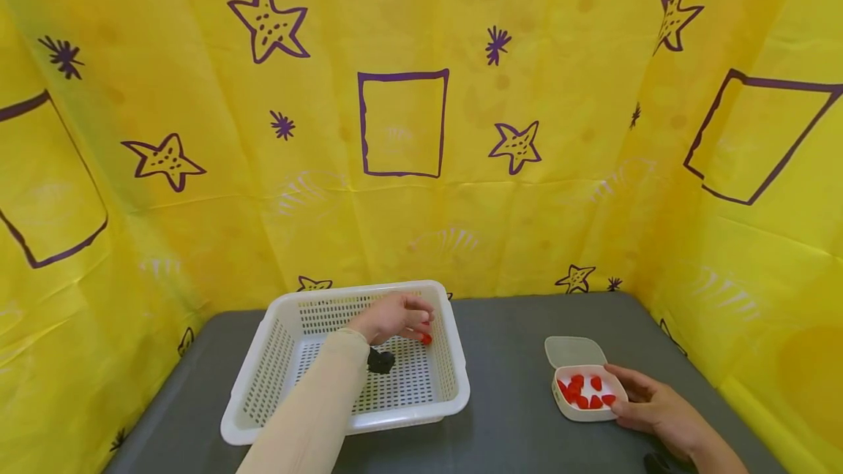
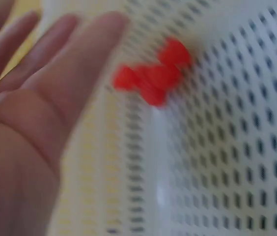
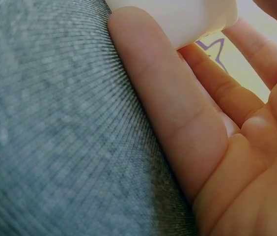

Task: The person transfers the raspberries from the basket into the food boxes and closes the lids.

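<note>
My left hand (image 1: 395,315) reaches into a white perforated plastic basket (image 1: 454,364), near its far right corner. Several small red pieces (image 2: 153,78) lie bunched in that corner; their exact kind cannot be told. In the left wrist view the fingers are extended and apart from the red pieces. On the right, my right hand (image 1: 648,404) holds the side of a small white lidded box (image 1: 568,411), thumb at the near side and fingers at the far side. Several red pieces (image 1: 596,383) lie inside it. Its translucent lid (image 1: 575,352) is folded back behind.
Basket and box stand on a dark grey cloth-covered table (image 1: 507,364), with a gap between them. A yellow curtain (image 1: 408,232) with purple stars and squares closes off the back and both sides. A black wrist device (image 1: 380,362) sits on the left wrist.
</note>
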The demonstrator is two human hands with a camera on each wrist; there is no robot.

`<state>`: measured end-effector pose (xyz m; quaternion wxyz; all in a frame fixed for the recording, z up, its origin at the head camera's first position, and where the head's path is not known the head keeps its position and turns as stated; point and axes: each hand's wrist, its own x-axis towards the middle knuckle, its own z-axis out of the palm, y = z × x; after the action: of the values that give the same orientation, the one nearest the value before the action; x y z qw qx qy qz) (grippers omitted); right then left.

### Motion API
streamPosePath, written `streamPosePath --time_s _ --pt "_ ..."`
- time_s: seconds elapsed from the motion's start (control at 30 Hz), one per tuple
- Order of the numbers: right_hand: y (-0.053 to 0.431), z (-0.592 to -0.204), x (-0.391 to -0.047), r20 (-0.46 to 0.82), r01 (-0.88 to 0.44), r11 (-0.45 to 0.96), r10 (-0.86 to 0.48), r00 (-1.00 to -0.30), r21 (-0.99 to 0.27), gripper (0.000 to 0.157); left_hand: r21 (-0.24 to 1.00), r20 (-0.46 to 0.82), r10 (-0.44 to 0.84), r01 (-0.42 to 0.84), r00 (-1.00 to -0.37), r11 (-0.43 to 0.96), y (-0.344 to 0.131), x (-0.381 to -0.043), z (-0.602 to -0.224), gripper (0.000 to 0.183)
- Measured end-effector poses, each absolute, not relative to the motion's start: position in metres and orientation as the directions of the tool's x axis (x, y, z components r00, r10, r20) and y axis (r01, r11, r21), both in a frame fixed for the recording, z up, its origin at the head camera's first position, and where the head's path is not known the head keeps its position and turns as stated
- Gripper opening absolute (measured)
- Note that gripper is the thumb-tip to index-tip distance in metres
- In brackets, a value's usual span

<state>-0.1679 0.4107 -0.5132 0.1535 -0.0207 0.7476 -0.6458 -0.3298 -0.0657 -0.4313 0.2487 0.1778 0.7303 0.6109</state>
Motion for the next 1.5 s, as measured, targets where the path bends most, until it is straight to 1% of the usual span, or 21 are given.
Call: streamPosePath --time_s 0.1,0.2,0.27,0.33,0.43,0.53,0.63,0.77,0.9,1.0,1.13,1.3,1.5 --pt "0.411 -0.514 -0.168 -0.204 0.169 0.164 -0.229 -0.952 -0.972 0.064 0.954 -0.219 0.567 -0.053 -0.794 0.294 -0.069 -0.330 -0.442 0.032" --pt "0.410 -0.514 -0.168 -0.217 0.180 0.177 -0.218 -0.951 -0.967 0.066 0.920 -0.264 0.560 -0.030 -0.785 0.391 -0.070 -0.328 -0.445 0.033" --pt "0.410 -0.513 -0.168 -0.224 0.186 0.183 -0.214 -0.951 -0.965 0.067 0.889 -0.276 0.542 0.003 -0.793 0.457 -0.071 -0.327 -0.447 0.031" --pt "0.410 -0.513 -0.169 -0.224 0.186 0.186 -0.213 -0.951 -0.965 0.068 0.860 -0.269 0.513 0.037 -0.816 0.510 -0.074 -0.328 -0.448 0.028" --pt "0.410 -0.513 -0.170 -0.223 0.185 0.182 -0.216 -0.951 -0.966 0.067 0.834 -0.245 0.468 0.062 -0.849 0.549 -0.080 -0.330 -0.446 0.026" --pt "0.411 -0.513 -0.170 -0.213 0.178 0.169 -0.224 -0.951 -0.969 0.065 0.827 -0.251 0.449 0.051 -0.857 0.560 -0.088 -0.332 -0.444 0.028" --pt "0.413 -0.513 -0.169 -0.197 0.165 0.148 -0.238 -0.951 -0.975 0.062 0.815 -0.270 0.471 0.061 -0.840 0.576 -0.093 -0.332 -0.445 0.030" --pt "0.414 -0.513 -0.169 -0.183 0.154 0.131 -0.253 -0.950 -0.979 0.060 0.761 -0.276 0.508 0.138 -0.816 0.634 -0.091 -0.331 -0.448 0.030" --pt "0.415 -0.514 -0.169 -0.183 0.152 0.139 -0.250 -0.951 -0.979 0.062 0.676 -0.271 0.521 0.225 -0.809 0.701 -0.083 -0.329 -0.450 0.028" --pt "0.414 -0.514 -0.169 -0.193 0.160 0.153 -0.237 -0.952 -0.975 0.063 0.631 -0.254 0.542 0.287 -0.801 0.721 -0.077 -0.325 -0.450 0.025" --pt "0.413 -0.514 -0.168 -0.201 0.166 0.163 -0.229 -0.952 -0.973 0.064 0.590 -0.233 0.552 0.334 -0.801 0.735 -0.074 -0.323 -0.450 0.023" --pt "0.413 -0.514 -0.168 -0.195 0.160 0.158 -0.241 -0.951 -0.974 0.063 0.606 -0.240 0.526 0.297 -0.816 0.738 -0.075 -0.324 -0.456 0.023" --pt "0.412 -0.514 -0.168 -0.198 0.163 0.154 -0.244 -0.949 -0.974 0.062 0.646 -0.238 0.470 0.223 -0.850 0.730 -0.077 -0.328 -0.465 0.017"
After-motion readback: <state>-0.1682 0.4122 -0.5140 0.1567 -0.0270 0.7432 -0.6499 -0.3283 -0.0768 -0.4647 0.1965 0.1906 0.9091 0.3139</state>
